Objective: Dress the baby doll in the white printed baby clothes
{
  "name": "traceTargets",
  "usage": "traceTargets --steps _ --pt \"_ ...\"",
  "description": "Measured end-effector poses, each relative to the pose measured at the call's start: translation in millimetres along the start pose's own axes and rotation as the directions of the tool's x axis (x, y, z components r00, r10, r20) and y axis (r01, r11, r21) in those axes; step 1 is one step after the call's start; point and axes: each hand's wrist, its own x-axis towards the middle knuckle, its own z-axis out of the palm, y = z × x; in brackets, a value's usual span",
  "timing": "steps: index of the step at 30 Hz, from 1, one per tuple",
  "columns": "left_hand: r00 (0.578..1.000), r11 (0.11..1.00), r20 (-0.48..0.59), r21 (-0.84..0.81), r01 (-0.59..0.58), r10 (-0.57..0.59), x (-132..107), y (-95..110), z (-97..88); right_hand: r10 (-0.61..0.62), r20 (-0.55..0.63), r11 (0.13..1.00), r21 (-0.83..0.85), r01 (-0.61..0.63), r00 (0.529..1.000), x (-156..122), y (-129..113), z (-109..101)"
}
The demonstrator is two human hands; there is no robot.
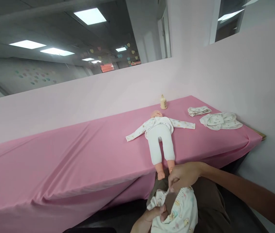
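Pink-covered table [98, 155], doll [160, 137], and a garment [187, 210] held over the lap [211, 200]

The table is bounded by the wall [98, 97] behind and by a draped front edge [86, 187], with pink cloth spread widely leftward of the doll. The doll's feet are laid at that edge. Below it, the garment should be handled as light, soft and limp, best taken by its gathered rim. Cloth at the rim is pinched by the right hand [185, 174] and clasped between thumb and fingers of the left hand [149, 216]

The head camera looks forward and down across the nearby pink cloth [98, 152].
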Motion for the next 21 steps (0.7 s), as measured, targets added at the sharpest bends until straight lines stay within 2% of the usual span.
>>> traceTargets --steps 2,4,5,6,7,10,13,17,21 --pt "1.000 0.996 -0.030 -0.094 0.004 -0.007 2 6 4.0 -0.053 -0.224 0.983 -0.182 0.012 0.973 5 -2 -4" --pt "0.994 0.970 -0.102 -0.236 -0.067 0.043 6 15 12.8 -0.134 -0.452 0.917 -0.394 -0.062 0.882 13 -1 -7" --pt "0.988 0.953 -0.129 -0.280 -0.113 0.079 10 18 17.4 -0.187 -0.516 0.863 -0.493 -0.112 0.836 18 1 -9" --pt "0.983 0.941 -0.142 -0.301 -0.152 0.113 13 20 21.3 -0.241 -0.534 0.799 -0.583 -0.147 0.810 24 3 -12" --pt "0.978 0.933 -0.147 -0.309 -0.185 0.146 16 21 24.4 -0.293 -0.510 0.731 -0.665 -0.154 0.808 29 5 -14" --pt "0.969 0.924 -0.153 -0.305 -0.233 0.194 23 17 28.3 -0.387 -0.341 0.566 -0.822 -0.071 0.857 48 11 -18" --pt "0.960 0.918 -0.165 -0.295 -0.265 0.224 27 12 28.7 -0.398 -0.218 0.486 -0.874 0.003 0.891 64 16 -20" --pt "0.944 0.897 -0.106 -0.291 -0.331 0.314 27 22 33.3 -0.436 -0.169 0.477 -0.876 0.068 0.884 75 20 -24" --pt "0.945 0.877 -0.068 -0.356 -0.323 0.320 21 48 47.0 -0.485 -0.239 0.580 -0.808 0.105 0.842 72 12 -35"
